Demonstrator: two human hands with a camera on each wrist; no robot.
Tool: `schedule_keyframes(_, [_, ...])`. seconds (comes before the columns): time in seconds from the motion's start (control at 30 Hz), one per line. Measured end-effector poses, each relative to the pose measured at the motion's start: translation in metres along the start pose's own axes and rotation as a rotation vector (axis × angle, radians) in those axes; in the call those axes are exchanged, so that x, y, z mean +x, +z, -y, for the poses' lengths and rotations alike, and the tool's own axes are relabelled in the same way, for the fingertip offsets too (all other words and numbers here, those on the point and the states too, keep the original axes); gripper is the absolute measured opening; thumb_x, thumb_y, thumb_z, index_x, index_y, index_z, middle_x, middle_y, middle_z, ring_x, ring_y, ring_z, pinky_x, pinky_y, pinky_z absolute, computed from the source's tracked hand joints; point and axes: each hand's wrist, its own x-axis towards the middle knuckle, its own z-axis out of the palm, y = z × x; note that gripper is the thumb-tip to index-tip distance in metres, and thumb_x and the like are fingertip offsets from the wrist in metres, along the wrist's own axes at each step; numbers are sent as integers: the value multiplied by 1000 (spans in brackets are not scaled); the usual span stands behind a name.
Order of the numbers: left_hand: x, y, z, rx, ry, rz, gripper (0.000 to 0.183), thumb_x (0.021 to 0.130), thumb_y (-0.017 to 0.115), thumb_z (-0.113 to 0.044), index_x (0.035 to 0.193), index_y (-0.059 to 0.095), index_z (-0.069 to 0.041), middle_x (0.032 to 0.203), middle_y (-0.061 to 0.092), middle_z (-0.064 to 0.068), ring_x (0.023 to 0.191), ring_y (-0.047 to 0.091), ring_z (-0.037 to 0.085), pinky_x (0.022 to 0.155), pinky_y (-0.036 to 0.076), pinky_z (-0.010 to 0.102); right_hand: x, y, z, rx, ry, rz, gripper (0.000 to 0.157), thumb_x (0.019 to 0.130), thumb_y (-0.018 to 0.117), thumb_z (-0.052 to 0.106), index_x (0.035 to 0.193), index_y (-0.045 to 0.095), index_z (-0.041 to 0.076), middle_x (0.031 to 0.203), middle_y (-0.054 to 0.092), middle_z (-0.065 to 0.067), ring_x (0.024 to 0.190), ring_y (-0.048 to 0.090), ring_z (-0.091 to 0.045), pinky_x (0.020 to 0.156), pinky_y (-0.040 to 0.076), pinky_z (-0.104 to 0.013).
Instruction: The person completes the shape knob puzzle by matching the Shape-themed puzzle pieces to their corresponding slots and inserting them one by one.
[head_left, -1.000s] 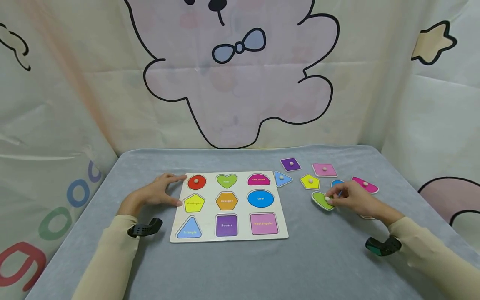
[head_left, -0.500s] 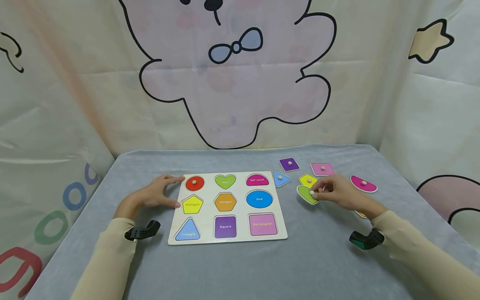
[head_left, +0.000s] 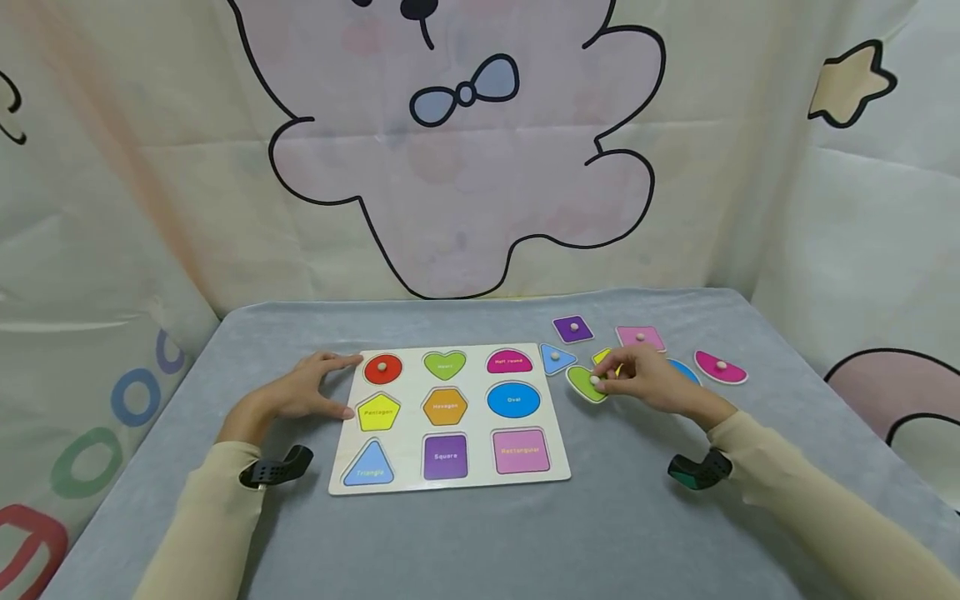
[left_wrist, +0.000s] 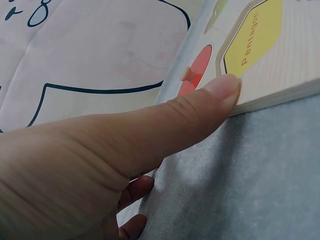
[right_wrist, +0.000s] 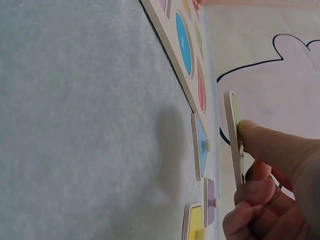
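A wooden shape puzzle board (head_left: pixel 480 454) lies on the table with printed, labelled recesses. Its round recess holds a red circle piece (head_left: pixel 382 369) with a knob. My left hand (head_left: pixel 288 398) touches the board's left edge, thumb and a finger spread apart; in the left wrist view the thumb (left_wrist: pixel 200 110) presses at the edge beside the pentagon recess. Right of the board, my right hand (head_left: pixel 648 382) pinches the knob of a green heart piece (head_left: pixel 583 384). The right wrist view shows the heart piece (right_wrist: pixel 233 135) raised off the table, seen edge-on.
Loose knobbed pieces lie right of the board: a blue triangle (head_left: pixel 557 359), a purple square (head_left: pixel 573 328), a pink rectangle (head_left: pixel 640 337) and a magenta half round (head_left: pixel 721 367). A yellow pentagon (head_left: pixel 602 356) and a blue oval (head_left: pixel 684 372) are partly hidden by the right hand.
My right hand has carried the green heart piece leftward, closer to the board. The left hand stays at the board's left edge. The whole head view has shifted slightly.
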Motion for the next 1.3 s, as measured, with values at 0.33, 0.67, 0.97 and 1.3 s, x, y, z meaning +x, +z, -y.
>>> schedule_keyframes(0.33, [-5,-3,6,13,-3,3,100,76,87,-41,158,35,-18,158,26,28,138,25,50,110,31,75,17,14,4,47,-5,15,15,90,77,15,100,77,5,81,60,-5,65,47,-12,56,38,-20])
schedule_keyframes(0.67, [-3,-3,3,15,8,-3,100,75,88,-42,158,36,-18,157,27,28,138,26,50,109,32,75,32,19,12,31,20,30,17,90,77,19,100,77,6,82,59,-4,69,47,-16,56,37,-22])
schedule_keyframes(0.97, [-1,0,3,9,17,-3,99,76,87,-42,158,36,-19,157,28,28,137,28,50,107,35,75,43,26,23,24,43,14,16,89,77,16,101,77,6,84,58,-4,73,49,-18,57,40,-22])
schedule_keyframes(1.3, [-2,2,2,-4,9,-2,99,76,87,-41,158,36,-18,157,28,28,137,27,50,107,35,75,56,36,31,26,-25,8,18,89,78,15,103,77,3,84,63,-8,72,49,-20,57,41,-22])
